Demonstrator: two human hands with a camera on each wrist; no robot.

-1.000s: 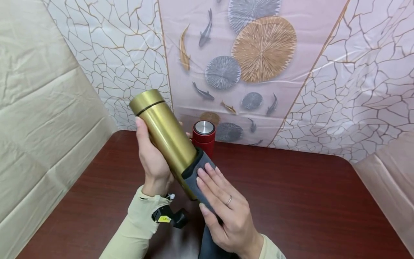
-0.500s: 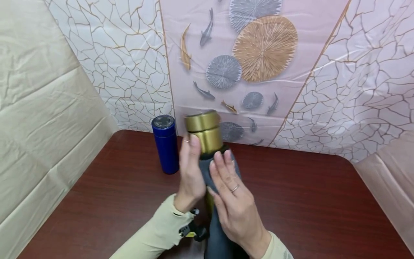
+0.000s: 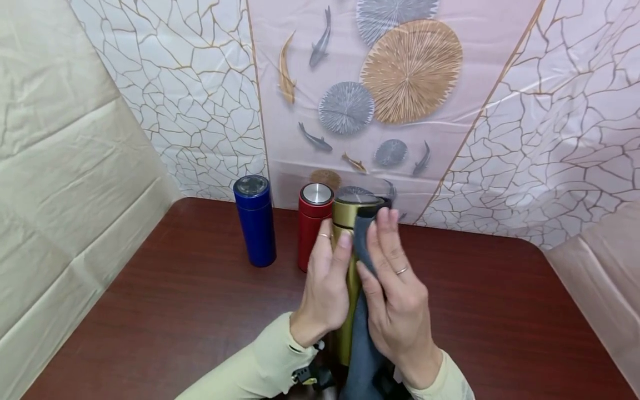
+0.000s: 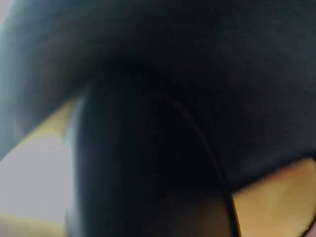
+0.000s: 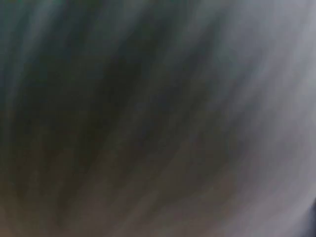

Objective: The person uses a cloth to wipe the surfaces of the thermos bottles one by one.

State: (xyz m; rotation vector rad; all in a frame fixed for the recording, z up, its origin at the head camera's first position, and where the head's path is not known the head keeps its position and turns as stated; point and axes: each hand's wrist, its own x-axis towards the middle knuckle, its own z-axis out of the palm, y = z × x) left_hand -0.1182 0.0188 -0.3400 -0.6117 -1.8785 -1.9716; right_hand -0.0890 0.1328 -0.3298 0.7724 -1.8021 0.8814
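A gold thermos flask (image 3: 345, 289) stands nearly upright in the head view, tilted slightly. My left hand (image 3: 325, 283) grips it from the left, fingers behind and thumb in front, just below the lid. Against its right side my right hand (image 3: 400, 294) presses a dark grey cloth (image 3: 367, 339) with straight fingers. The cloth has a black edge near the flask's lid and hangs down below the hand. Part of the flask is hidden behind both hands and the cloth. Dark, blurred surfaces fill both wrist views and show no clear detail.
A blue flask (image 3: 255, 228) stands upright at the back left of the brown table (image 3: 165, 311). Close behind my left hand is a red flask (image 3: 311, 233), partly covered by it. A patterned cloth backdrop (image 3: 345, 108) hangs behind the table.
The gold flask has swung from a leftward tilt to nearly upright and moved right. The cloth now lies higher on it, by the lid. Blue and red flasks are both visible now.
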